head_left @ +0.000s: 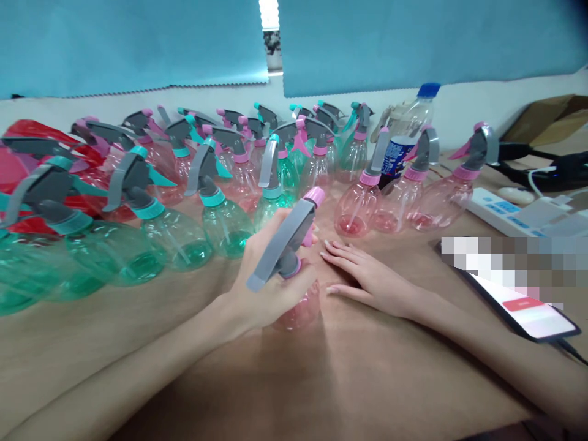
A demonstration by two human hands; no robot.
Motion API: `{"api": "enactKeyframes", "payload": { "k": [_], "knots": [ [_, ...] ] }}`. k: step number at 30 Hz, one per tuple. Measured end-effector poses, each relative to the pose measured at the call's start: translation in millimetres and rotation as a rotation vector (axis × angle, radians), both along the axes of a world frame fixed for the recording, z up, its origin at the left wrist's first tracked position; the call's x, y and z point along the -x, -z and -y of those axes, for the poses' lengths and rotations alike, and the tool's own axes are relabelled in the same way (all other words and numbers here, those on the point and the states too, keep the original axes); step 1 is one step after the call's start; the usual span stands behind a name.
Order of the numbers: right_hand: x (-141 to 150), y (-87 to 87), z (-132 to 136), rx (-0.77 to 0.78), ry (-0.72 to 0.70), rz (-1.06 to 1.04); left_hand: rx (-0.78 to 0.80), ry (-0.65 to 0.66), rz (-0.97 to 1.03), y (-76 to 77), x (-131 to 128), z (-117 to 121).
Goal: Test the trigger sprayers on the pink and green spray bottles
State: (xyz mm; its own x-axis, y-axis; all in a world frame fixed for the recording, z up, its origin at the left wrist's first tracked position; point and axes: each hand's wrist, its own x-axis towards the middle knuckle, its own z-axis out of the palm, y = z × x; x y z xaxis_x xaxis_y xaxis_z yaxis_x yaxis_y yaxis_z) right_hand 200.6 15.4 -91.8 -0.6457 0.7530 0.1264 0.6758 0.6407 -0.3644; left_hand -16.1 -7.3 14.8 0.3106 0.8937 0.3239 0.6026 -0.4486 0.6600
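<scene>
Where left hand (260,297) grips, bottle (302,310) (pink)

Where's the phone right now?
In the head view, the phone lies far right on the table, right of the right hand and nearer the camera than the white power strip.

A brown tabletop (257,380) bears a blue-capped drink bottle (399,153). Just in front of that bottle stand three pink-collared bottles (354,211). To its left spreads a crowd of pink and green sprayers (318,173), fronted by a row of green bottles (227,226). To its right lie a white power strip (489,208) and, farther forward, a lit phone (537,315). The right hand's fingers (342,264) rest well in front of it.
</scene>
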Motion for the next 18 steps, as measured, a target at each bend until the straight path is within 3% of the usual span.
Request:
{"api": "enactKeyframes", "payload": {
  "k": [7,18],
  "knots": [
    [0,-1.2,0,0.004,0.002,0.007,-0.028,0.069,0.064,5.3,0,-1],
    [0,-1.5,0,0.002,0.000,0.019,-0.050,0.028,0.104,14.5,2,-1]
  ]
}}
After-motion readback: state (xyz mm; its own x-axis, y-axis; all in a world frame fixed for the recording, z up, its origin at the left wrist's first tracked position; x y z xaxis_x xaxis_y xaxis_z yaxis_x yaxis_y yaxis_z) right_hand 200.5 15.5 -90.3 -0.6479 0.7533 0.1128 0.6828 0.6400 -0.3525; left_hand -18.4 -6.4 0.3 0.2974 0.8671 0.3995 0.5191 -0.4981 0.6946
